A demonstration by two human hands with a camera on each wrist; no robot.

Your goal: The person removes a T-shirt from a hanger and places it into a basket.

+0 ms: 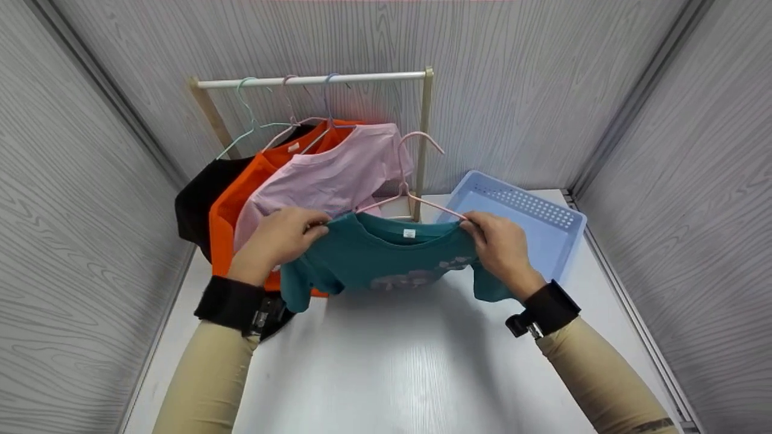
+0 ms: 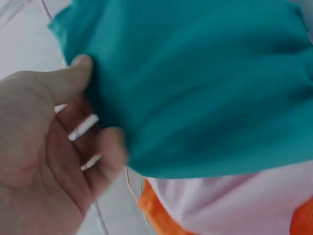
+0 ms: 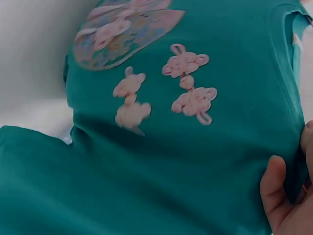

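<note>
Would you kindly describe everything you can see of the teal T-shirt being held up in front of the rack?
The teal T-shirt is a small, short-sleeved top of soft knit-looking fabric, with a ribbed round neck and a white label inside the collar. Its front carries pale pink bow-like appliqués and a larger pastel motif, seen close in the right wrist view. It hangs on a pink hanger, held above the white table. The left hand pinches one shoulder, the right hand the other. Its sleeves droop loosely.

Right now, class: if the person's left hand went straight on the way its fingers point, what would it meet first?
Probably the teal shirt that the left hand already grips at the shoulder; its fingers point rightward along the pink hanger. Depth beyond that is unclear.
</note>
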